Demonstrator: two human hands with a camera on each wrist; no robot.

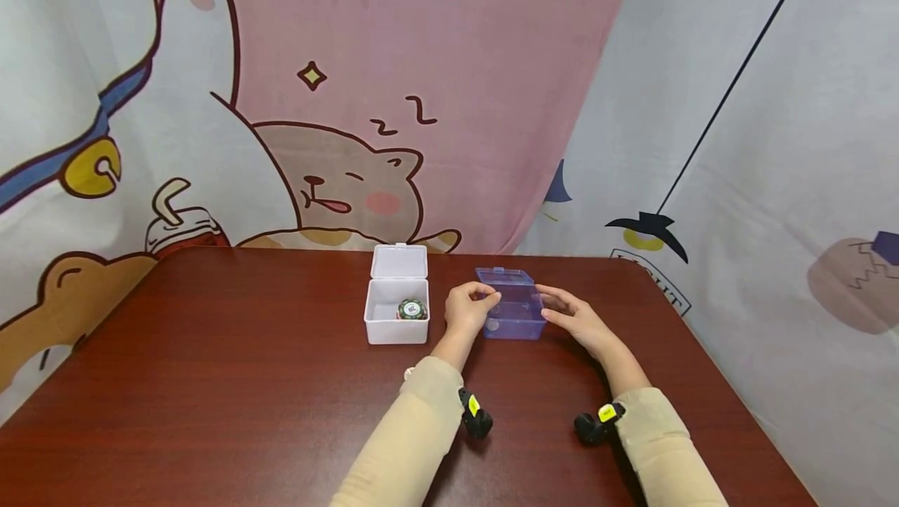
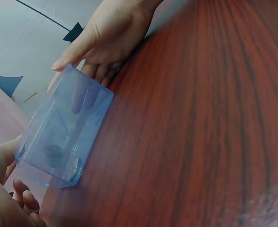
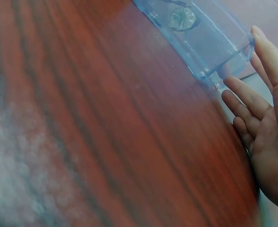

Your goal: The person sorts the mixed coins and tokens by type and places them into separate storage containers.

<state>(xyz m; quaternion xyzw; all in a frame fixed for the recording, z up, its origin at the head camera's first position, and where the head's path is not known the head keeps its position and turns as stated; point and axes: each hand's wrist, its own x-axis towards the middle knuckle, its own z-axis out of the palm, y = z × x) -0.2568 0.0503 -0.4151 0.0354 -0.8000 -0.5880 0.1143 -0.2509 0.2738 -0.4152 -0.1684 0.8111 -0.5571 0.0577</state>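
A see-through blue plastic box (image 1: 516,329) stands on the table, its hinged lid (image 1: 504,277) raised at the back. My left hand (image 1: 468,310) pinches its left rim, with thumb and forefinger at the top edge and the other fingers curled outside, as the left wrist view shows. At the right end wall, my right hand (image 1: 577,321) touches the box with fairly straight fingers, its thumb at the front corner. A clear, round, faceted piece (image 3: 183,18) shows through the front wall, low in the box near its left end.
Left of the blue box stands a white box (image 1: 396,331) with its lid up. Round chips (image 1: 411,309), the top one green and white, lie inside it. Behind the brown wooden table (image 1: 246,382) hangs a printed curtain (image 1: 492,62).
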